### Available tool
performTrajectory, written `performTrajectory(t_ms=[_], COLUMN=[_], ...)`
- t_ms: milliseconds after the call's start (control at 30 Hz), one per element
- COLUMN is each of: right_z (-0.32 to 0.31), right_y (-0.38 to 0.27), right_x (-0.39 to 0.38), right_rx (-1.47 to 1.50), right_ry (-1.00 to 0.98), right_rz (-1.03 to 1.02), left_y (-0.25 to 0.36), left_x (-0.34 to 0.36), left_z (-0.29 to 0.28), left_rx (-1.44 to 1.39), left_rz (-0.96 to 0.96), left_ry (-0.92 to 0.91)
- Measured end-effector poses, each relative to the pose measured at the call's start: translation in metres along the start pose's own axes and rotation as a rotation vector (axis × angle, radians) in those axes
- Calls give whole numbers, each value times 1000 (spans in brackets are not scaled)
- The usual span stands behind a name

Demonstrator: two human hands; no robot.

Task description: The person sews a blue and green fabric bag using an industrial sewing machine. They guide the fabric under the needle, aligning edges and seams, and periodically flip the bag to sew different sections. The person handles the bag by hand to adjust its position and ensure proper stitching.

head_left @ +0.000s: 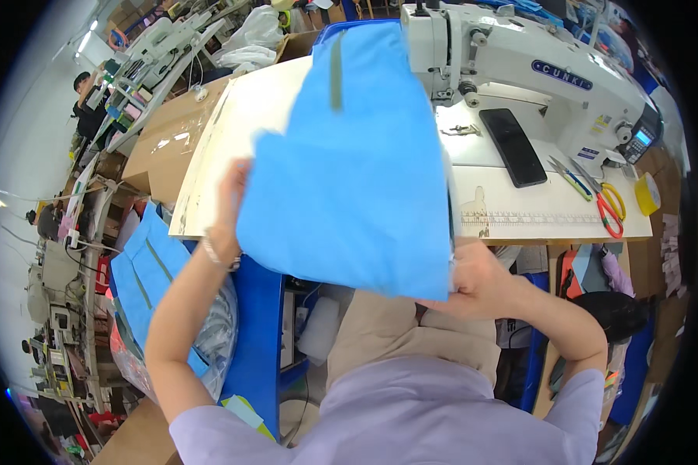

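A large bright blue fabric piece [349, 198] with a dark olive strip near its top hangs between my hands, over the table's front edge. My right hand [477, 283] pinches its lower right corner. At its left edge is my left hand [229, 205], holding that side with the fingers mostly hidden behind the cloth. Slight motion blur softens the fabric's left edge. Its far end reaches up beside the head of a white sewing machine [520, 58].
On the pale table [520, 217] lie a black phone [512, 147], thread snips [572, 180], red-and-yellow scissors [609, 205] and a yellow tape roll [647, 194]. More blue pieces [143, 271] rest on a plastic bag at left. A cardboard box [174, 139] stands behind. Far left, a person [89, 101] sits.
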State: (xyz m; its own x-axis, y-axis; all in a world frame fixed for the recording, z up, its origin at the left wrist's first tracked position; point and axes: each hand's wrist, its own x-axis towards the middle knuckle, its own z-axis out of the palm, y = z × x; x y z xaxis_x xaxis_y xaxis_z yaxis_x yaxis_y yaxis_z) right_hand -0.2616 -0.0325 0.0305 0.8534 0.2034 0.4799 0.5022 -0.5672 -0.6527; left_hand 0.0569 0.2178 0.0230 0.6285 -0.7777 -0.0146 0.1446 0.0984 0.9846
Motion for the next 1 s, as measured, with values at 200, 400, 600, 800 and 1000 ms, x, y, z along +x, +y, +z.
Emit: performTrajectory(t_ms=[200,400,600,800,1000], right_z=[29,89,131,141,99], right_y=[-5,14,27,24,19], right_x=[-33,-19,-16,-29,-33], right_rx=[567,819,-60,-327,-289], right_ry=[239,251,321,73,49], right_rz=[502,743,93,-37,-38], left_y=[-83,0,45,-14,-19], left_x=[53,85,81,82,92], left_z=[12,-1,56,198,163], left_rx=[741,1321,1238,1231,1596], left_rz=[332,-8,669,976,541], left_ry=[-161,-174,157,-651,-447])
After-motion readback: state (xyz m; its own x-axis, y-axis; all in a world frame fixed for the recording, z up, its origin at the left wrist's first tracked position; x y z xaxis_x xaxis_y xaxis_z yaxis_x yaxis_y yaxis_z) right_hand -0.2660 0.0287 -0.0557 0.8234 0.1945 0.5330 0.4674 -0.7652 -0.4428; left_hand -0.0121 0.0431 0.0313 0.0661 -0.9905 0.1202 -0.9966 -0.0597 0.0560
